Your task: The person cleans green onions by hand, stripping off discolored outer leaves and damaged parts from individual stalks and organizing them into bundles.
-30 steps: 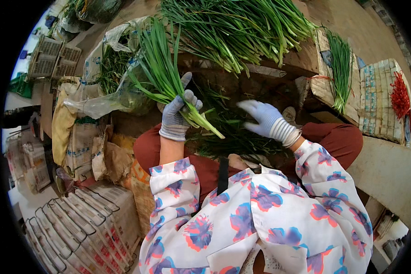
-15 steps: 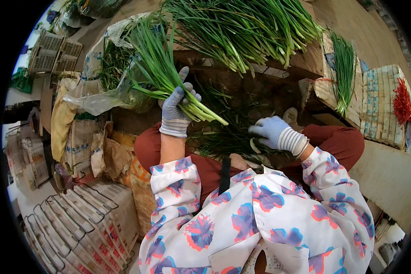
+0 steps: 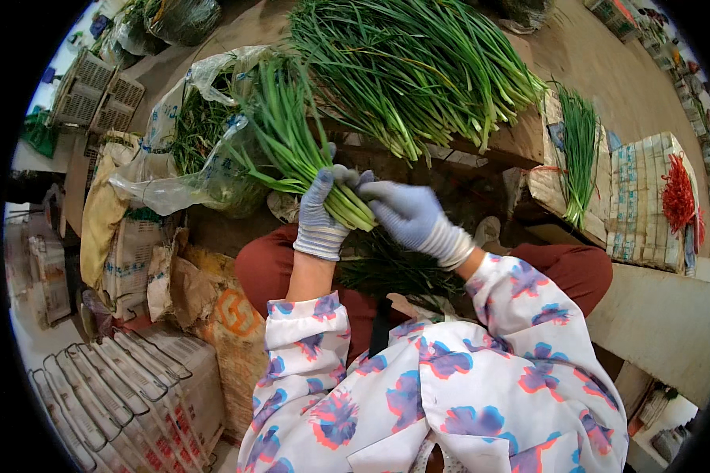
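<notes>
A bunch of garlic chives (image 3: 288,150) slants across my left hand (image 3: 321,209), which is closed around it near the pale stem ends. The leaves fan up and to the left. My right hand (image 3: 410,217) is at the right side of the bunch, its fingers drawn together against the stems. Motion blurs this hand, and anything between its fingertips cannot be made out. Both hands wear light blue-grey knit gloves with striped cuffs. In front of me a big pile of garlic chives (image 3: 418,71) lies on a brown board.
An opened plastic bag (image 3: 146,185) of leaf scraps is at left. Loose leaves (image 3: 402,268) lie between my knees. At right, another bunch of chives (image 3: 580,150) rests on cardboard, beside red ties (image 3: 678,197) on a stack. Crates (image 3: 134,386) with wire handles stand at lower left.
My right hand has risen from above the loose leaves, moving left to the stems in my left hand. The held bunch has shifted slightly right and down.
</notes>
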Action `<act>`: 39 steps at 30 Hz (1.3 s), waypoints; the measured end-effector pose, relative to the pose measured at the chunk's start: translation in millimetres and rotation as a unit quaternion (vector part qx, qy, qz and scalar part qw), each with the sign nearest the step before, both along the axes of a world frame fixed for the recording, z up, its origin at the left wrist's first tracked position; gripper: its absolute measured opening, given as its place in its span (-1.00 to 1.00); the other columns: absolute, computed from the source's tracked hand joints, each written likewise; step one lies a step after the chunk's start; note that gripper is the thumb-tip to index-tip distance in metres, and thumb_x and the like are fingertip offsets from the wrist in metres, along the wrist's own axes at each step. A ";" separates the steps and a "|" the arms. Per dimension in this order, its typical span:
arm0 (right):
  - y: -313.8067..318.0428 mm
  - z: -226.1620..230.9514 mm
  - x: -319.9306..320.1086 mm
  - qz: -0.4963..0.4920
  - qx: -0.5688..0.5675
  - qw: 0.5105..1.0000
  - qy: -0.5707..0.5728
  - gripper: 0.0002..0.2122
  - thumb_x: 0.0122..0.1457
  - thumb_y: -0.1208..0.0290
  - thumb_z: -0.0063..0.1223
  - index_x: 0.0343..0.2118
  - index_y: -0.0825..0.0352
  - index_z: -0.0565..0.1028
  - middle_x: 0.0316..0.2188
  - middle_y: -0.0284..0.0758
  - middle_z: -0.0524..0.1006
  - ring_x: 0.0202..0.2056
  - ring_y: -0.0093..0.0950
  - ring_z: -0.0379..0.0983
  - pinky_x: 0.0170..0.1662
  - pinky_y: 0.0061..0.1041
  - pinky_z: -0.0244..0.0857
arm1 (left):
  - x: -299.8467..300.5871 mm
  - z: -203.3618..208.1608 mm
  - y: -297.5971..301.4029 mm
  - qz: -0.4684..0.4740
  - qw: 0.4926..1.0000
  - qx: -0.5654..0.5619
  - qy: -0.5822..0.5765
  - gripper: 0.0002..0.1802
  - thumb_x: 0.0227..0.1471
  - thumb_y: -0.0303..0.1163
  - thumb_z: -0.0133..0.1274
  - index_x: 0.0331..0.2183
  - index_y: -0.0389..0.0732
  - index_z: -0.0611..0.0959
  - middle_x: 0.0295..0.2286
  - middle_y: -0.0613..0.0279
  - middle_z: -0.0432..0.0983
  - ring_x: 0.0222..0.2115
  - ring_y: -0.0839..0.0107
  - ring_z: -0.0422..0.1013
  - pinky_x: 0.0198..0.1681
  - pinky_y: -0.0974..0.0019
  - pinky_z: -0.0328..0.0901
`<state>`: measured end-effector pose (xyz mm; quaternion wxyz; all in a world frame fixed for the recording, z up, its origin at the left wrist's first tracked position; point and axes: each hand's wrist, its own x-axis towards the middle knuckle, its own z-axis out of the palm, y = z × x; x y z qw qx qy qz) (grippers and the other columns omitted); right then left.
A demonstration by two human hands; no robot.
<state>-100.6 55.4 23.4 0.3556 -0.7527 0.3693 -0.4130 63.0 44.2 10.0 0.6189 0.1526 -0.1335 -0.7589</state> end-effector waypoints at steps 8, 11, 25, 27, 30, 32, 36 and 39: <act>-74.2 3.9 -39.1 -0.135 0.142 0.799 0.568 -0.68 0.04 0.04 -0.08 -0.37 0.21 0.46 -0.47 -0.19 0.51 -0.42 -0.19 0.44 -0.35 -0.28 0.33 | 9.0 -2.6 -11.1 -0.050 0.998 0.004 0.029 -0.44 -0.02 -0.43 0.03 0.04 -0.16 0.24 -0.52 0.39 0.28 -0.54 0.54 0.21 -0.45 0.41 0.16; -67.1 -0.4 -36.7 -0.143 0.132 0.833 0.517 -0.68 0.07 0.05 -0.12 -0.42 0.23 0.49 -0.49 -0.18 0.51 -0.41 -0.18 0.44 -0.33 -0.25 0.32 | 15.2 -13.0 -15.8 -0.089 0.992 0.089 0.011 -0.48 -0.03 -0.44 0.03 0.00 -0.19 0.28 -0.49 0.39 0.32 -0.54 0.54 0.21 -0.44 0.41 0.16; -50.8 12.5 -44.5 -0.160 0.155 0.850 0.478 -0.50 0.00 -0.18 -0.17 -0.30 0.22 0.48 -0.42 -0.15 0.51 -0.32 -0.18 0.44 -0.22 -0.28 0.29 | 16.1 -17.3 -21.4 -0.042 0.992 0.070 -0.094 -0.76 -0.06 -0.51 0.04 -0.26 -0.16 0.46 -0.47 0.28 0.45 -0.54 0.48 0.38 -0.45 0.32 0.31; -56.7 4.5 -37.3 -0.156 0.182 0.847 0.475 -0.54 0.00 -0.11 -0.15 -0.32 0.23 0.50 -0.41 -0.11 0.51 -0.31 -0.15 0.43 -0.21 -0.29 0.29 | 8.9 -11.0 -20.6 -0.052 0.993 0.080 -0.075 -0.78 -0.06 -0.53 0.03 -0.27 -0.17 0.47 -0.44 0.26 0.46 -0.50 0.45 0.41 -0.42 0.30 0.35; -66.6 -10.0 -53.4 -0.134 0.191 0.899 0.371 -0.63 -0.01 0.05 -0.05 -0.37 0.31 0.51 -0.49 -0.12 0.51 -0.38 -0.25 0.46 -0.26 -0.34 0.30 | 4.2 -4.1 -24.1 -0.046 0.990 0.107 -0.074 -0.79 -0.05 -0.55 0.02 -0.28 -0.17 0.46 -0.42 0.24 0.47 -0.47 0.43 0.44 -0.36 0.28 0.39; -50.4 15.0 -57.4 -0.073 0.348 0.933 -0.060 -0.72 -0.03 0.20 0.01 -0.51 0.38 0.48 -0.68 -0.48 0.37 -0.65 -0.62 0.25 -0.57 -0.61 0.14 | 18.1 -14.7 -20.2 -0.051 0.995 0.073 -0.047 -0.79 -0.05 -0.54 0.02 -0.28 -0.17 0.46 -0.42 0.23 0.48 -0.50 0.45 0.43 -0.41 0.32 0.38; -43.2 105.1 -123.4 -0.162 0.422 0.854 -0.259 -0.80 -0.04 0.24 0.03 -0.55 0.29 0.46 -0.76 -0.48 0.32 -0.79 -0.65 0.13 -0.72 -0.66 0.03 | 8.1 -5.3 -25.4 -0.055 0.989 0.088 -0.106 -0.79 -0.05 -0.53 0.01 -0.27 -0.17 0.45 -0.42 0.22 0.47 -0.53 0.49 0.39 -0.49 0.36 0.31; -25.2 166.6 -147.6 -0.065 0.282 0.887 -0.361 -0.78 0.07 0.25 -0.05 -0.46 0.33 0.45 -0.78 -0.50 0.24 -0.79 -0.68 0.10 -0.73 -0.69 0.00 | 3.5 3.4 -23.6 -0.044 0.992 0.082 -0.083 -0.78 -0.04 -0.51 0.00 -0.25 -0.16 0.45 -0.43 0.25 0.45 -0.57 0.53 0.33 -0.50 0.35 0.24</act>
